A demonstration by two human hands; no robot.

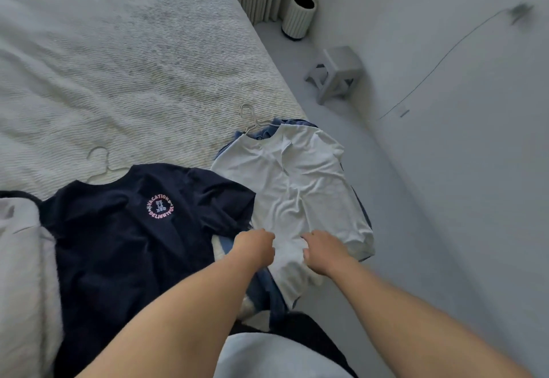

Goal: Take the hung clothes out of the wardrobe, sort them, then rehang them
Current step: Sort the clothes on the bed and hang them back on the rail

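Both hands sit on the lower part of the white tee (300, 187), center-right of the frame: left hand (256, 247) looks curled into the cloth, right hand (322, 251) seems to pinch it too, hard to be sure. That pile hangs over the bed (118, 65) edge, so one tug could slide it to the floor. Navy tee (124, 244) lies lower left, on its hanger (102, 163).
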